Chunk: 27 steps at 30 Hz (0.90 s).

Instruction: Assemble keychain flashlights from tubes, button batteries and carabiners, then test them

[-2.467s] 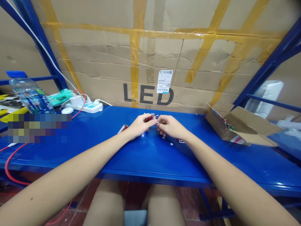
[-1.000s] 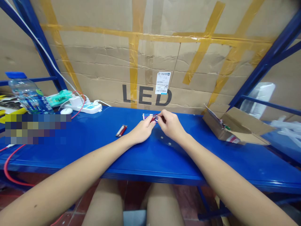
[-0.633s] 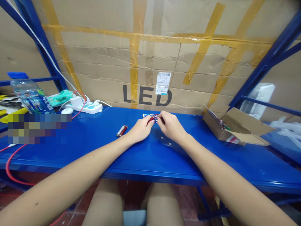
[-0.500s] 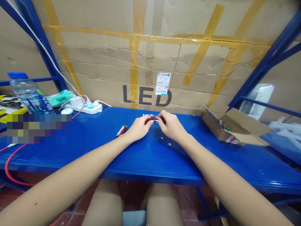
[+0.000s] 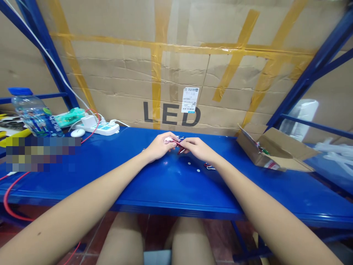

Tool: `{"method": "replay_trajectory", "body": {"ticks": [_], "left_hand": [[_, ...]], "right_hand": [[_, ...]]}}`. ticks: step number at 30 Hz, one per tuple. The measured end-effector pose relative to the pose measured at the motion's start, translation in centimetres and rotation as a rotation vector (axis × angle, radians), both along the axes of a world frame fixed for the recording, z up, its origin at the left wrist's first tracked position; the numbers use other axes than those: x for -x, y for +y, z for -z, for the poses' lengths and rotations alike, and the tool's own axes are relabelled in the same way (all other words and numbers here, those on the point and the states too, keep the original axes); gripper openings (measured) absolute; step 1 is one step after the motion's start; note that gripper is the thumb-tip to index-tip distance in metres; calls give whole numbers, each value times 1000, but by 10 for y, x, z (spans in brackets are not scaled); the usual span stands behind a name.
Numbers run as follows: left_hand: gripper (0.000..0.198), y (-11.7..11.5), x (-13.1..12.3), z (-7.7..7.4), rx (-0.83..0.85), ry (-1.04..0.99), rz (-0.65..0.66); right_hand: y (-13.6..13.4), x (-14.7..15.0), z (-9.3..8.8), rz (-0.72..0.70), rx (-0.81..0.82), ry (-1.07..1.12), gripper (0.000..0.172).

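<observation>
Both my hands meet over the middle of the blue table, fingers pinched. Between them is a thin, small red-and-silver piece [image 5: 180, 150] whose exact kind I cannot make out. My left hand [image 5: 161, 147] grips its left end, and a white or shiny bit [image 5: 168, 140] shows by the thumb. My right hand [image 5: 197, 147] pinches the other end from the right. Just behind the fingertips lie some small silver pieces [image 5: 180, 138], partly covered. Beside my right wrist another small red-and-silver piece [image 5: 209, 166] rests on the table.
An open cardboard box [image 5: 275, 151] with small items inside stands at the right. To the left are a water bottle [image 5: 35, 114], a white power strip [image 5: 106, 128], a white earbud case [image 5: 78, 133] and a red cable [image 5: 11, 187]. A large taped carton [image 5: 121, 81] walls the back.
My hands have shifted slightly left and turned the red piece. The red-and-silver piece by my left wrist is now hidden; one beside my right wrist now shows.
</observation>
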<state>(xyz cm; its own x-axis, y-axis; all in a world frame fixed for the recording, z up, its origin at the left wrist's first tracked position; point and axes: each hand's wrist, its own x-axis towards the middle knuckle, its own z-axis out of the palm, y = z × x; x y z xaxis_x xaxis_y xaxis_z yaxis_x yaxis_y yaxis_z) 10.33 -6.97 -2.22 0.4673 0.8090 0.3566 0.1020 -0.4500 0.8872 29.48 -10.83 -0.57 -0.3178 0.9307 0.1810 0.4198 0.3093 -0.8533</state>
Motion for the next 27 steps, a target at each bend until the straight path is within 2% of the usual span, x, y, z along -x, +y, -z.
{"method": "replay_trajectory", "body": {"ticks": [5, 12, 19, 23, 27], "left_hand": [[10, -3, 0, -4, -162, 78, 19], [9, -5, -2, -3, -197, 63, 21], [12, 2, -4, 4, -120, 3, 26], [13, 6, -3, 7, -85, -23, 45], [14, 7, -3, 9, -74, -67, 96]], "right_hand": [[0, 5, 3, 4, 150, 160, 17], [1, 1, 6, -53, 232, 238, 22], [-2, 2, -3, -145, 456, 472, 14], [-2, -1, -8, -164, 552, 467, 19], [-2, -3, -6, -193, 548, 389, 20]]}}
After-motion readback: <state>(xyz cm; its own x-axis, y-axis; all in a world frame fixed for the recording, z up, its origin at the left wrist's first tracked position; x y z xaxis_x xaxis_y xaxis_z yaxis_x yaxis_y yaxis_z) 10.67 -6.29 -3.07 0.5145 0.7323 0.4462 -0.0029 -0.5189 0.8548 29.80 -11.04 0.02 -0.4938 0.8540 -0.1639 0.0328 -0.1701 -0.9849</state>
